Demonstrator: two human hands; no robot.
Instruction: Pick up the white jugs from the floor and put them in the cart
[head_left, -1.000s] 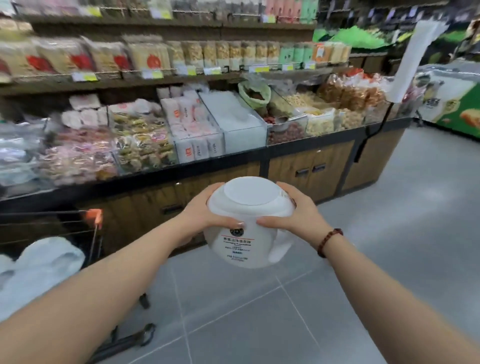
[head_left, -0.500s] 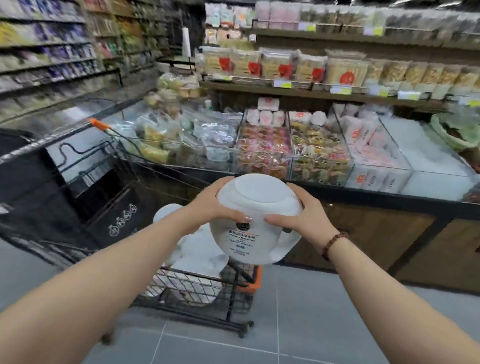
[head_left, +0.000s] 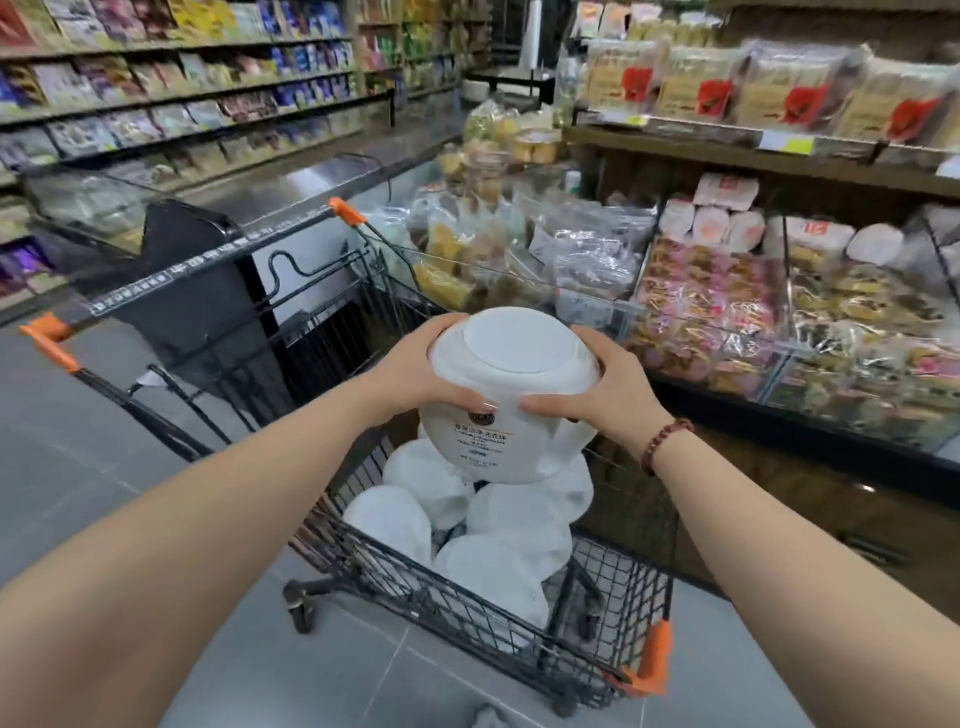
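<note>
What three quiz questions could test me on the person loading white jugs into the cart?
1. True or false: only one hand holds the white jug.
2. Where is that jug? A) on the floor B) over the cart, above other jugs C) on a shelf
3. Fill in: the bead bracelet sits on the ___ wrist.
Key: 1 false, the left hand and right hand both grip it. 2 B. 3 right.
</note>
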